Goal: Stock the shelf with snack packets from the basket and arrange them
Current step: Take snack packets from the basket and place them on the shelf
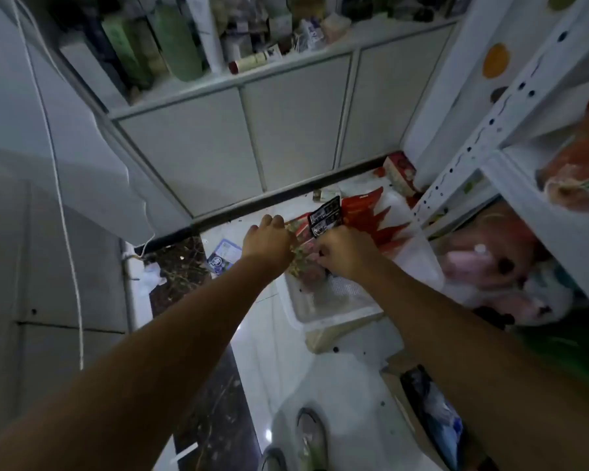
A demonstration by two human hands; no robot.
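Both hands in basket (337, 314): right hand (346, 253) fingers pinch dark packets (325, 217) (left hand (267, 243) unclear).

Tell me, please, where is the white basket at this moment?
In the head view, the white basket stands on the pale floor right of centre, under both hands, left hand and right hand, beside the white shelf rack on the right.

Dim indoor light, soft motion blur, wide-angle bending at edges, glare on floor (269, 435)

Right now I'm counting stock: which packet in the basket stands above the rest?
The black packet, a strip with white label panels. It rises just past the right hand, while the red packets lie flatter in the white basket.
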